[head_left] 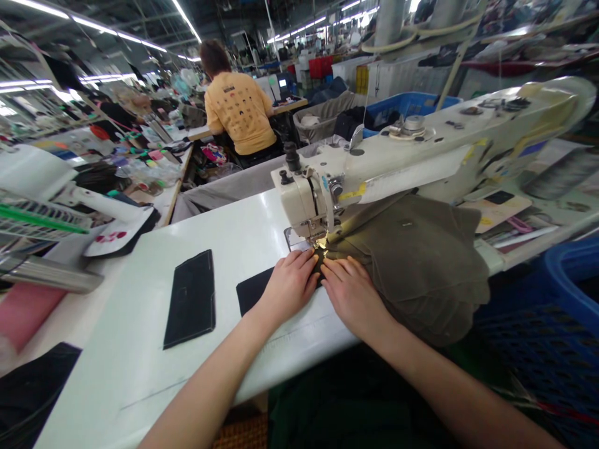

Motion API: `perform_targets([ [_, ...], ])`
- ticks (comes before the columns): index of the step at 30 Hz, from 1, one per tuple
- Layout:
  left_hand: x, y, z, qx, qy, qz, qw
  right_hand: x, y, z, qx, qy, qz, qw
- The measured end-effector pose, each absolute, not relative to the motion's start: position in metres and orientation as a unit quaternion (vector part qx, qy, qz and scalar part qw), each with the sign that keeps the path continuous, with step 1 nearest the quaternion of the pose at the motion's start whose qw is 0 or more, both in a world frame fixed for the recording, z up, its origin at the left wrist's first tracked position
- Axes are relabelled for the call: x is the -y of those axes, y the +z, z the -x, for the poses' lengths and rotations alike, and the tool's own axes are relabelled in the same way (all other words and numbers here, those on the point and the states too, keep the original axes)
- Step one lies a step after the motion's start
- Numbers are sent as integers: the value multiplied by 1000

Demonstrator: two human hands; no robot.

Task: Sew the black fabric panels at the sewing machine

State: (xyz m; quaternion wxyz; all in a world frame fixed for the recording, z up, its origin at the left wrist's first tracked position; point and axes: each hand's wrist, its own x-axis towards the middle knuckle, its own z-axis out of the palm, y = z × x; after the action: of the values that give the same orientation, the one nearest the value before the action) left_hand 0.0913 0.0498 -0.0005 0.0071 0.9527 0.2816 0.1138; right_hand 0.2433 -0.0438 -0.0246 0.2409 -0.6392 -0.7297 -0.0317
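Observation:
A sewing machine (299,193) stands over the white table, its lit needle area just ahead of my fingertips. My left hand (291,282) lies with outstretched fingers on a black fabric piece (253,290), close to the presser foot. My right hand (352,292) rests beside it, fingers extended and pressing at the edge of a bunched olive-brown fabric (421,262). That larger cloth spreads under the machine arm and drapes over the table's front edge. The material directly under the fingertips is partly hidden. A second black fabric piece (191,299) lies flat farther left.
The white table (126,324) extends left. A blue plastic basket (528,324) stands at the right, and a thread cone (561,178) lies behind it. At left is a white lamp-like device (37,168). Ahead, a person in a yellow shirt (241,109) sits facing away.

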Motion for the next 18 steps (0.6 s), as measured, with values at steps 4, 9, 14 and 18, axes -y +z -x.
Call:
perform_targets([
  [4, -33, 5, -86, -244, 101, -964, 31, 52, -23, -246, 738, -21, 630, 241],
  [9, -22, 3, -76, -195, 106, -974, 50, 56, -23, -248, 741, -32, 629, 234],
  [14, -28, -1, -74, -191, 102, -976, 29, 52, -23, -246, 731, -39, 639, 236],
  [18, -35, -2, -75, -195, 108, -975, 23, 50, -23, -243, 712, -42, 662, 229],
])
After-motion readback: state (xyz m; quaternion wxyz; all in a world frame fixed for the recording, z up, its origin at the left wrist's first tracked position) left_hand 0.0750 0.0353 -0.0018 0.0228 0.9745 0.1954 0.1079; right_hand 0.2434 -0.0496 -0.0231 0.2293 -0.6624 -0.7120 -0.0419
